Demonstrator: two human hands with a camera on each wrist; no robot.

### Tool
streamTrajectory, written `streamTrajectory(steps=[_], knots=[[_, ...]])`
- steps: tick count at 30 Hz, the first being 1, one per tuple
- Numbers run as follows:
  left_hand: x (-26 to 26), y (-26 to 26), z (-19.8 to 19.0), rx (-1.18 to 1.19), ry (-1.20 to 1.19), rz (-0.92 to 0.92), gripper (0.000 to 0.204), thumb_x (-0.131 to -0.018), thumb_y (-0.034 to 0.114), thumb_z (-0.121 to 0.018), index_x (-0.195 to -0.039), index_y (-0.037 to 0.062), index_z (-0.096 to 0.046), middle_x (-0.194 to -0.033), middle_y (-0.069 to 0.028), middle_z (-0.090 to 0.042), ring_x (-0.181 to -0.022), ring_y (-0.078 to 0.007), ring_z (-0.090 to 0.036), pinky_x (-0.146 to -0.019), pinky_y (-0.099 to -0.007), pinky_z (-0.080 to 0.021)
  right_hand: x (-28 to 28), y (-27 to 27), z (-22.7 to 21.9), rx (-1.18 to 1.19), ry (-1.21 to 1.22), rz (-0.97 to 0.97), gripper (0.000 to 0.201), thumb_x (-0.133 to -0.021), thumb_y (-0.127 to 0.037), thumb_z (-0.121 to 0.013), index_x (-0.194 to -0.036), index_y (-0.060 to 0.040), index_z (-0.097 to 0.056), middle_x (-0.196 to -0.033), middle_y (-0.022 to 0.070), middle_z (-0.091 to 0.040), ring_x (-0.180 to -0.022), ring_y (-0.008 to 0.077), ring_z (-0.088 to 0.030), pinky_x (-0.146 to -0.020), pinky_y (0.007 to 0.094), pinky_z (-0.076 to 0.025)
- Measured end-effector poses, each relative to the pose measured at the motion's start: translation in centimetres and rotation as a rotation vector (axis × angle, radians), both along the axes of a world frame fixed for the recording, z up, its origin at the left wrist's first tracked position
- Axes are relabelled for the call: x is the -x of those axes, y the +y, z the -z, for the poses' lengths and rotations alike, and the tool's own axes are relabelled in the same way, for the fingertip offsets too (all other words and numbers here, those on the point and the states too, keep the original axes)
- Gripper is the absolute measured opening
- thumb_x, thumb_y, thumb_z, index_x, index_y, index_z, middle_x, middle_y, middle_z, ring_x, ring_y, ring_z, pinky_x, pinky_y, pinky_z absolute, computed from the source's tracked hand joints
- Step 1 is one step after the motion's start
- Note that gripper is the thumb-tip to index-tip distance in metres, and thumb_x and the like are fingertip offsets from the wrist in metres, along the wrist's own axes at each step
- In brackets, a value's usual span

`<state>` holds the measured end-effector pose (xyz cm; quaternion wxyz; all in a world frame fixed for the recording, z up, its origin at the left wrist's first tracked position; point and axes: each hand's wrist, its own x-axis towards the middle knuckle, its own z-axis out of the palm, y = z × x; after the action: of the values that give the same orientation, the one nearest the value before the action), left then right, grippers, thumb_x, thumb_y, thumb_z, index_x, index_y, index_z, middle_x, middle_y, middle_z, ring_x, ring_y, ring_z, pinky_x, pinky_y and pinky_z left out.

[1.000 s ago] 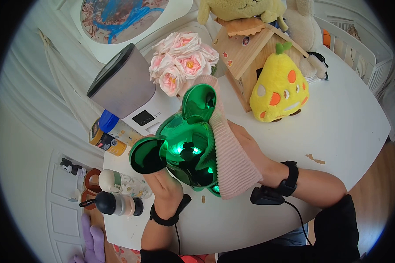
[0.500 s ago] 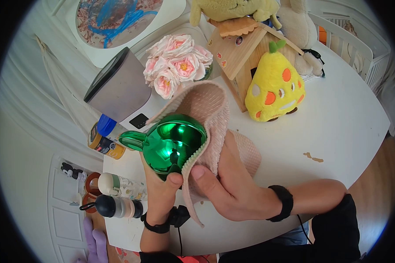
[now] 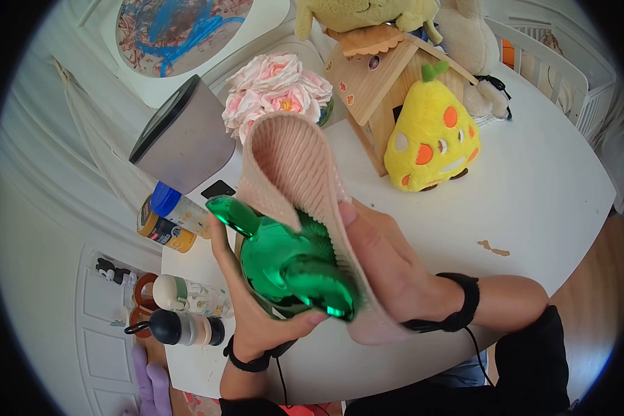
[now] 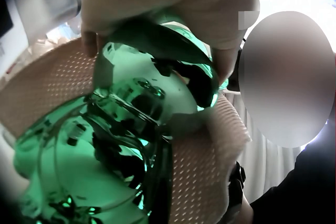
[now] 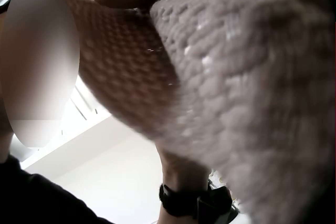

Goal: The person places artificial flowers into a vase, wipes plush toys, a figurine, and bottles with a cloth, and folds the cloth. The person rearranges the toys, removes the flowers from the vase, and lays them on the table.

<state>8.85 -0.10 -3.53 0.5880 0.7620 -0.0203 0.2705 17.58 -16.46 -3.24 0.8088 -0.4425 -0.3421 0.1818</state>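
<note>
A shiny green figurine (image 3: 265, 260) with rounded, ear-like parts is held above the white table in the head view. My left hand (image 3: 260, 329) grips it from the left and below, thumb across its near side. My right hand (image 3: 388, 267) holds a pink textured cloth (image 3: 312, 163) against its right side, thumb on top of the fabric. The cloth's upper end curls over beyond the figurine. In the left wrist view the mirror-like body (image 4: 79, 155) fills the lower left, with cloth behind it. Ribbed cloth (image 5: 252, 77) covers much of the right wrist view.
The white table (image 3: 541, 201) carries a yellow pear-shaped plush (image 3: 433, 145), a wooden house (image 3: 367, 90), pink flowers (image 3: 277, 93) and a grey container (image 3: 184, 132). Along the left edge are bottles (image 3: 187, 326) and a yellow-labelled jar (image 3: 163, 225).
The figurine has been turned over in my left hand, its ears changing direction. The cloth in my right hand has shifted from its right side to over it, then back against the right side.
</note>
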Motion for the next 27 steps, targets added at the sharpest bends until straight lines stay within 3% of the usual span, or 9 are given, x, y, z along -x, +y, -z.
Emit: streamTrajectory(steps=[1, 6, 8, 14, 16, 17, 18, 25, 27], knots=[[0.3, 0.7, 0.3, 0.023, 0.038, 0.039, 0.155, -0.053, 0.034, -0.097, -0.159, 0.0079, 0.012, -0.155, -0.0221, -0.027, -0.139, -0.0328, -0.041, -0.109, -0.0435, -0.043, -1.1, -0.9, 0.4, 0.085, 0.112, -0.173, 0.052, -0.109, -0.039, -0.042, -0.138, 0.0036, -0.048, -0.12, 0.0073, -0.065, -0.104, 0.0082, -0.063, -0.084, 0.024, -0.053], [-1.2, 1.9, 1.9, -0.231, -0.192, -0.015, 0.156, -0.051, 0.047, -0.095, -0.159, 0.0079, 0.01, -0.141, -0.0185, -0.033, -0.126, -0.0315, -0.045, -0.108, -0.0423, -0.038, -4.2, 1.2, 2.6, -0.007, 0.202, -0.405, 0.047, -0.106, -0.026, -0.052, -0.144, 0.0017, -0.043, -0.129, 0.0076, -0.062, -0.108, 0.0101, -0.063, -0.093, 0.0246, -0.053], [-1.4, 2.5, 2.1, -0.349, -0.226, -0.059, 0.147, -0.055, 0.05, -0.092, -0.159, 0.0071, 0.002, -0.13, -0.0153, -0.038, -0.119, -0.0292, -0.045, -0.107, -0.042, -0.036, -4.0, 3.0, 4.0, -0.055, 0.066, -0.173, 0.047, -0.11, -0.038, -0.043, -0.137, -0.0006, -0.05, -0.099, -0.0029, -0.062, -0.079, -0.0007, -0.054, -0.064, 0.0159, -0.044], [-0.2, 1.5, -0.6, -0.109, 0.008, -0.022, 0.101, -0.073, 0.033, -0.084, -0.15, 0.0032, -0.026, -0.143, -0.0132, -0.038, -0.132, -0.0268, -0.044, -0.11, -0.0408, -0.036, -0.6, 1.0, 2.2, 0.043, -0.13, 0.115, 0.041, -0.108, -0.025, -0.042, -0.138, 0.0031, -0.043, -0.115, 0.0206, -0.057, -0.108, 0.0303, -0.058, -0.097, 0.0414, -0.045], [0.2, 0.1, -0.7, 0.095, 0.061, -0.123, 0.1, -0.074, 0.023, -0.083, -0.151, 0.003, -0.023, -0.144, -0.0137, -0.038, -0.133, -0.0267, -0.044, -0.111, -0.0405, -0.036, 0.0, 1.3, 1.9, 0.089, -0.502, 0.308, 0.049, -0.101, -0.02, -0.052, -0.138, 0.0091, -0.04, -0.13, 0.0286, -0.049, -0.121, 0.041, -0.051, -0.103, 0.0439, -0.042], [0.7, 0.6, -0.5, -0.205, 0.039, -0.093, 0.103, -0.072, 0.022, -0.085, -0.151, 0.0035, -0.022, -0.145, -0.014, -0.037, -0.134, -0.0266, -0.043, -0.112, -0.0406, -0.036, 0.3, 1.0, 1.2, 0.106, -0.759, 0.464, 0.06, -0.096, -0.02, -0.06, -0.14, 0.0132, -0.037, -0.136, 0.0335, -0.044, -0.124, 0.0483, -0.047, -0.107, 0.0453, -0.039], [1.0, 0.9, -0.4, -0.504, 0.017, -0.06, 0.107, -0.069, 0.02, -0.087, -0.152, 0.004, -0.021, -0.145, -0.0142, -0.037, -0.134, -0.0265, -0.043, -0.112, -0.0407, -0.035, 0.4, 0.9, 0.8, 0.109, -0.758, 0.461, 0.06, -0.096, -0.02, -0.06, -0.14, 0.0132, -0.037, -0.136, 0.0335, -0.044, -0.124, 0.0483, -0.047, -0.107, 0.0453, -0.039], [0.1, 1.0, 1.0, -0.575, -0.254, 0.007, 0.118, -0.051, 0.037, -0.101, -0.142, 0.0062, -0.032, -0.136, -0.0166, -0.042, -0.127, -0.0316, -0.047, -0.107, -0.0458, -0.039, -0.5, 0.3, -0.4, 0.066, -0.665, 0.403, 0.06, -0.099, -0.024, -0.058, -0.142, 0.0115, -0.036, -0.126, 0.0319, -0.054, -0.11, 0.0454, -0.058, -0.095, 0.0445, -0.048], [0.4, 0.2, 0.8, -0.54, -0.269, 0.024, 0.12, -0.046, 0.045, -0.102, -0.139, 0.0073, -0.034, -0.132, -0.0164, -0.044, -0.126, -0.0325, -0.047, -0.106, -0.0463, -0.04, -0.6, -0.4, -0.9, 0.099, -0.311, 0.058, 0.048, -0.105, -0.027, -0.049, -0.14, 0.0065, -0.044, -0.104, 0.0192, -0.067, -0.091, 0.0305, -0.067, -0.082, 0.0383, -0.052]])
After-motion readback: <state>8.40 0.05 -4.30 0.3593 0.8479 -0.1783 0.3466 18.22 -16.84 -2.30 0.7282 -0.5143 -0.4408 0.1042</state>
